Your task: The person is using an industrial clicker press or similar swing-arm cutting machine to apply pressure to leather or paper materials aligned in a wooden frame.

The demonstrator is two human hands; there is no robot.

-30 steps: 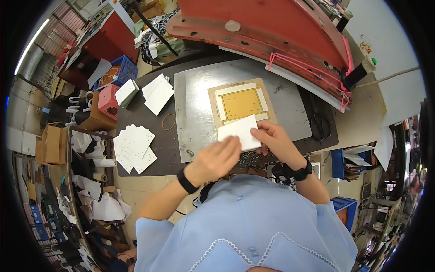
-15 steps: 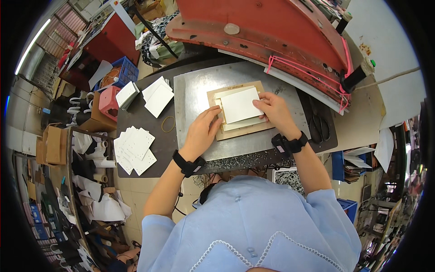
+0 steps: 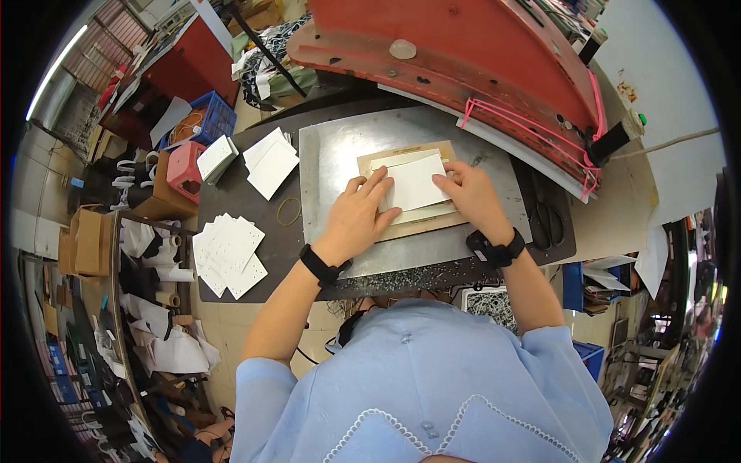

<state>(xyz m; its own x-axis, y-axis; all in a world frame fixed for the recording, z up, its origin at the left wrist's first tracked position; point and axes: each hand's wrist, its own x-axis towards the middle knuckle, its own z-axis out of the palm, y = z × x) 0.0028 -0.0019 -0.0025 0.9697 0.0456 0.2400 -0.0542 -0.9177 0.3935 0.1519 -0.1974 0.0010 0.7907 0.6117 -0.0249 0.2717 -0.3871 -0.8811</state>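
Observation:
A blank white card lies over a wooden cutting die board with a pale layer between them, on a bare metal plate. My right hand pinches the card's right edge, thumb on top. My left hand rests on the card's left side with fingers stretched and thumb spread away at the lower edge. To the left lie a fanned pile of white cards with small holes, a neater stack of white cards and a tilted small stack.
A big red press machine with pink cords overhangs the far side of the plate. Black-handled scissors lie at the right, and a rubber band lies left of the plate. Scraps line the front edge, above a white bin of scraps.
My left hand has moved right and forward, from beside the card onto its left side. The card has shifted slightly and sits lower over the board, my right hand still at its edge.

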